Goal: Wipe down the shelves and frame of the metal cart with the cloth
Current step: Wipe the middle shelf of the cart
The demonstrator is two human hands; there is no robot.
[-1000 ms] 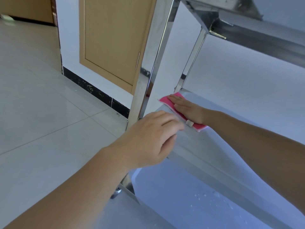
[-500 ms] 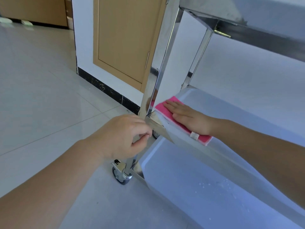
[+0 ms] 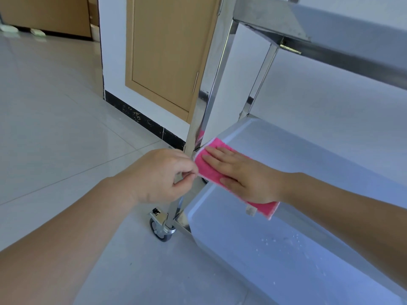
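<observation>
A steel cart fills the right side, with a middle shelf [image 3: 312, 155], a bottom shelf [image 3: 286, 260] and an upright corner post [image 3: 211, 89]. A pink cloth [image 3: 210, 167] lies on the near-left corner of the middle shelf. My right hand [image 3: 240, 172] presses flat on the cloth, fingers straight and pointing left. My left hand [image 3: 158, 175] grips the corner post just beside the cloth, fingers curled round it with the thumb meeting the fingertips.
A caster wheel [image 3: 160, 230] carries the post on the pale tiled floor [image 3: 55, 128]. The top shelf edge [image 3: 330, 29] overhangs at the upper right. Behind stands a wooden cabinet door [image 3: 169, 56] in a white wall. Water drops dot the bottom shelf.
My left hand has moved off the shelf edge to the corner post. My right hand has slid the cloth toward the shelf's near-left corner. The view has dropped, showing the caster.
</observation>
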